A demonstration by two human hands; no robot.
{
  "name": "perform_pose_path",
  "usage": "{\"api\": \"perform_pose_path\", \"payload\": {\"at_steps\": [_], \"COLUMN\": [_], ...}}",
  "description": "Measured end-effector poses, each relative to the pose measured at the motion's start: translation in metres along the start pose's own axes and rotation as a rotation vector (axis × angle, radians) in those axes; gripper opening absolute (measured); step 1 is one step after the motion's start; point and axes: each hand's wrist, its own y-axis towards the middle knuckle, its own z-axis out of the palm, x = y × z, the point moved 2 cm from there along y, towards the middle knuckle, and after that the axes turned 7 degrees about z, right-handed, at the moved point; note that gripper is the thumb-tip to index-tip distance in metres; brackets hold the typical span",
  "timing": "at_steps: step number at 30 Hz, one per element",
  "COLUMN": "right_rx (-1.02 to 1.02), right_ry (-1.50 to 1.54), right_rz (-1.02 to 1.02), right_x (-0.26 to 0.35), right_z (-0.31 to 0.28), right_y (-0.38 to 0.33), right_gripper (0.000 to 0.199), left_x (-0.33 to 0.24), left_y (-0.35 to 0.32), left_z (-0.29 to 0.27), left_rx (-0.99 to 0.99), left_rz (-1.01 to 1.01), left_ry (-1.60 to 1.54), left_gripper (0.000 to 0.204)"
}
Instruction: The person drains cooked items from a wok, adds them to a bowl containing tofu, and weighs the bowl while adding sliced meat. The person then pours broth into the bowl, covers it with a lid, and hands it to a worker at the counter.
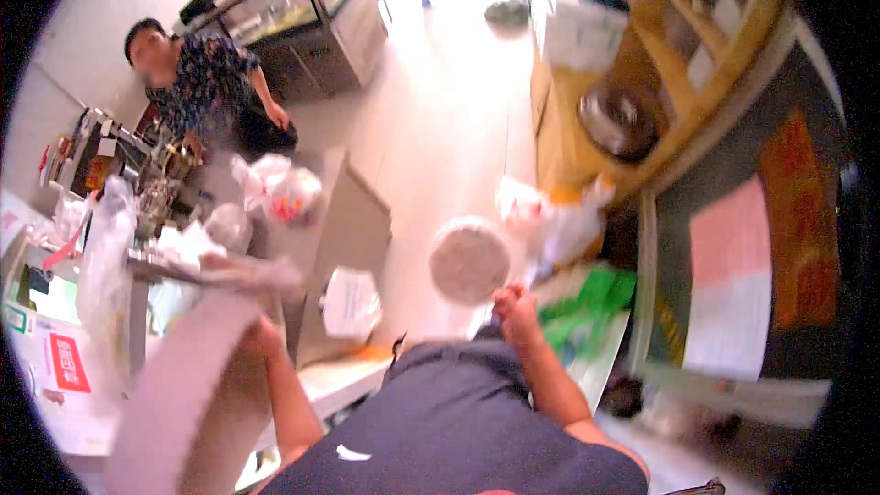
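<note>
My left hand [265, 339] is at the upper edge of a large beige panel [174, 376] that stands tilted at the lower left. It touches or overlaps that edge, but its fingers are blurred and partly hidden, so I cannot tell how they lie. My right hand [518, 313] is raised in front of my dark shirt [440, 422], fingers curled in, with nothing visible in them. Just beyond it on the floor is a pale round stool or lid [470, 261]. White plastic bags [559, 225] and a green bag [591, 307] lie to its right.
A person [215, 82] in a patterned shirt sits at the left beside a cluttered machine [160, 174]. A grey cabinet side [341, 247] with a white bag hanging on it flanks the walkway [440, 119]. On the right stand wooden shelves [678, 37] and a lidded pan [619, 119].
</note>
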Motion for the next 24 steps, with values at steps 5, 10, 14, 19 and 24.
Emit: {"api": "perform_pose_path", "payload": {"at_steps": [5, 10, 14, 19, 24], "right_rx": [0.101, 0.244, 0.316, 0.509, 0.506], "right_ry": [-0.185, -0.237, -0.241, -0.167, -0.336], "right_rz": [0.154, 0.234, 0.284, 0.223, 0.368], "right_x": [0.118, 0.159, 0.163, 0.172, 0.159], "right_z": [0.071, 0.125, 0.193, 0.245, 0.363], "right_y": [0.108, 0.208, 0.287, 0.389, 0.444], "right_gripper": [0.017, 0.021, 0.018, 0.015, 0.013], "left_x": [-0.069, -0.082, -0.042, -0.011, -0.028], "left_y": [-0.046, -0.106, -0.163, -0.228, -0.182], "left_z": [0.111, 0.207, 0.253, 0.261, 0.291], "left_rx": [0.338, 0.736, 0.988, 1.170, 0.879], "left_rz": [-0.495, -0.564, -0.698, -0.980, -1.129], "left_ry": [-0.443, -0.370, -0.245, -0.168, -0.231], "left_gripper": [0.027, 0.027, 0.026, 0.026, 0.026]}}
